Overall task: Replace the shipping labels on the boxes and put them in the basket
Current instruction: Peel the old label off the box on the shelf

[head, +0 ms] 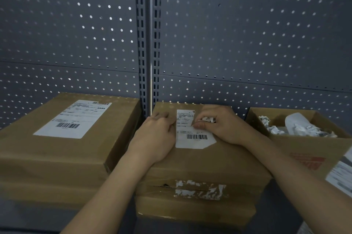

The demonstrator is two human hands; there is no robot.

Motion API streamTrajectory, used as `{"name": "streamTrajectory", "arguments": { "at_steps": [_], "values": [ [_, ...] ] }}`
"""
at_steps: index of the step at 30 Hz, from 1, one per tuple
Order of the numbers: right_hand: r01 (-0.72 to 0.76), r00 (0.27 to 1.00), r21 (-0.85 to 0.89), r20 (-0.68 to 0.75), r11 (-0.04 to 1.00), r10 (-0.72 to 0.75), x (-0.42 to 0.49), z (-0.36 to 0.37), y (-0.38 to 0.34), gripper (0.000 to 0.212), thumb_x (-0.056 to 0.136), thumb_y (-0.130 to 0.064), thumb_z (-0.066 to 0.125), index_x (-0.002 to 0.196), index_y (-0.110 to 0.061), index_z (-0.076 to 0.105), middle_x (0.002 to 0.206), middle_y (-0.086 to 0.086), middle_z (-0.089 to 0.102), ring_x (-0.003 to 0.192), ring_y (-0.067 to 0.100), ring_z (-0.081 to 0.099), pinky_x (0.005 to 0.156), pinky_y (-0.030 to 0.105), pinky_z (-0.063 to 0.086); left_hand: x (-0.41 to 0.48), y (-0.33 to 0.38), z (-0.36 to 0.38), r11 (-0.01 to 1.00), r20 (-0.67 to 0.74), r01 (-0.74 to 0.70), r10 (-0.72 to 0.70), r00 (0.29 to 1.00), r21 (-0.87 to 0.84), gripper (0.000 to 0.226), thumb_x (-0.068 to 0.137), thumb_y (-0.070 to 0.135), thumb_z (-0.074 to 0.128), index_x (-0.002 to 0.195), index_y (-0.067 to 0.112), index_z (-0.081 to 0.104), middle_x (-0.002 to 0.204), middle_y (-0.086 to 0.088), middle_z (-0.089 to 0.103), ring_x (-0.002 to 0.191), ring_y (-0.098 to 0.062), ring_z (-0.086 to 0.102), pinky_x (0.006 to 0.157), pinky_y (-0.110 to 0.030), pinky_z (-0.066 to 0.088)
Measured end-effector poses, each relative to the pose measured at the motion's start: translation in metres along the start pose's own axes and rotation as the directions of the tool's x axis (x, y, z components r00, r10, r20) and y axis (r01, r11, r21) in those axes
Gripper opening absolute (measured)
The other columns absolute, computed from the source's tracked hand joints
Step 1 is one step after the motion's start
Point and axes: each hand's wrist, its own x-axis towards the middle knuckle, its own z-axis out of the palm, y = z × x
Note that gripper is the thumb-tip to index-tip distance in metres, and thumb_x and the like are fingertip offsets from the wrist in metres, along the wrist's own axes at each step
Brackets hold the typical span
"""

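Background: grey pegboard wall [247, 33], with a slotted upright [142, 43] running down between two panels.
Surface: dark grey surface [38, 216], showing only in narrow strips in front of and between the boxes.
Middle box: brown cardboard middle box [202, 165], closed, standing against the wall right in front of the person.
Label: white label [194, 136] on top of the middle box. The barcode end lies flat, while its upper right part is torn away or lifted. The print is too small to read.
Right hand: the right hand [221, 125] pinches the label's torn edge between thumb and forefinger. A crumpled strip [208, 119] of white paper is bunched in its fingers.
Left hand: the left hand [158, 136] rests on the box top just left of the label. Its fingers are bent under, so I cannot tell whether they grip anything.
Front face: torn white scraps [200, 190] stick to the middle box's front, along a dented seam.
Left box: a larger left box [57, 157] sits close beside the middle one, with a whole barcode sticker [73, 119] flat on top.
Right: an open carton [304, 150] holds crumpled paper [304, 127]. Its red print is blurred.
Cut off: printed sheets [341, 174] at the right edge are only partly in frame.
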Motion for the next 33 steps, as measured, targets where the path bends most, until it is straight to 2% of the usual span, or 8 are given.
{"name": "streamTrajectory", "arguments": {
  "at_steps": [4, 7, 14, 19, 22, 27, 30, 33],
  "values": [
    [0.028, 0.999, 0.006, -0.019, 1.000, -0.028, 0.000, 0.000, 0.000, 0.007, 0.089, -0.036, 0.067, 0.090, -0.034, 0.074, 0.092, -0.017, 0.064, 0.093, 0.009, 0.062, 0.082, 0.045, 0.052, 0.000, 0.000, 0.001, 1.000, -0.013, -0.011, 0.011, 1.000, -0.002, 0.041, 0.103, 0.019, 0.032, 0.138, 0.024, 0.051, 0.140, -0.001, 0.049, 0.133, -0.018, 0.032, 0.100, -0.025, 0.022],
    [0.034, 0.999, 0.056, -0.026, 0.998, -0.033, -0.001, 0.001, 0.000, 0.007, 0.089, -0.028, 0.069, 0.090, -0.028, 0.075, 0.090, -0.016, 0.064, 0.091, 0.006, 0.062, 0.081, 0.040, 0.053, 0.000, 0.000, 0.001, 1.000, -0.010, -0.007, 0.007, 1.000, -0.008, 0.041, 0.103, 0.020, 0.032, 0.140, 0.026, 0.050, 0.141, 0.000, 0.048, 0.135, -0.018, 0.032, 0.105, -0.027, 0.023],
    [0.110, 0.987, 0.065, -0.126, 0.992, -0.101, -0.005, -0.001, -0.002, 0.014, 0.087, -0.021, 0.072, 0.082, -0.034, 0.073, 0.083, -0.023, 0.061, 0.084, 0.002, 0.061, 0.078, 0.030, 0.050, 0.001, 0.000, 0.002, 1.000, -0.011, 0.007, -0.007, 1.000, -0.009, 0.040, 0.103, 0.022, 0.032, 0.137, 0.025, 0.052, 0.140, 0.000, 0.049, 0.134, -0.021, 0.034, 0.106, -0.031, 0.028],
    [0.149, 0.971, 0.017, -0.193, 0.989, -0.142, -0.010, -0.003, -0.006, 0.015, 0.090, -0.019, 0.067, 0.083, -0.032, 0.066, 0.085, -0.015, 0.060, 0.083, 0.004, 0.059, 0.073, 0.026, 0.049, 0.001, 0.000, 0.002, 1.000, 0.006, 0.018, -0.018, 1.000, -0.010, 0.043, 0.103, 0.024, 0.031, 0.143, 0.029, 0.046, 0.150, 0.003, 0.041, 0.141, -0.021, 0.028, 0.112, -0.034, 0.025],
    [0.154, 0.969, -0.039, -0.189, 0.987, -0.158, -0.012, -0.004, -0.009, 0.010, 0.093, -0.023, 0.063, 0.086, -0.031, 0.063, 0.087, -0.015, 0.057, 0.084, 0.003, 0.057, 0.070, 0.018, 0.045, 0.001, -0.001, 0.003, 1.000, -0.005, 0.015, -0.015, 1.000, -0.009, 0.042, 0.103, 0.024, 0.031, 0.142, 0.029, 0.047, 0.148, 0.003, 0.042, 0.139, -0.021, 0.030, 0.111, -0.033, 0.027],
    [0.172, 0.967, -0.221, -0.146, 0.960, -0.207, -0.014, -0.005, -0.013, 0.013, 0.097, -0.029, 0.054, 0.092, -0.020, 0.062, 0.090, -0.016, 0.050, 0.078, 0.008, 0.055, 0.069, 0.030, 0.046, 0.001, -0.002, 0.003, 1.000, 0.001, 0.017, -0.017, 1.000, -0.006, 0.042, 0.103, 0.024, 0.031, 0.142, 0.029, 0.047, 0.147, 0.003, 0.043, 0.140, -0.020, 0.030, 0.111, -0.032, 0.026],
    [0.211, 0.946, -0.215, -0.202, 0.954, -0.255, -0.016, -0.007, -0.019, 0.025, 0.098, -0.041, 0.042, 0.090, -0.021, 0.056, 0.088, -0.018, 0.041, 0.075, 0.007, 0.050, 0.060, 0.024, 0.043, 0.002, -0.002, 0.003, 1.000, 0.010, 0.025, -0.025, 1.000, -0.010, 0.043, 0.103, 0.025, 0.032, 0.144, 0.030, 0.045, 0.150, 0.004, 0.040, 0.142, -0.021, 0.028, 0.112, -0.034, 0.026],
    [0.237, 0.931, -0.223, -0.225, 0.946, -0.286, -0.017, -0.007, -0.023, 0.026, 0.096, -0.043, 0.033, 0.089, -0.027, 0.051, 0.088, -0.017, 0.039, 0.075, 0.007, 0.049, 0.056, 0.024, 0.045, 0.001, 0.000, 0.002, 1.000, -0.002, 0.015, -0.015, 1.000, -0.010, 0.042, 0.103, 0.023, 0.032, 0.142, 0.028, 0.047, 0.146, 0.003, 0.044, 0.139, -0.018, 0.030, 0.110, -0.031, 0.027]
  ]
}}
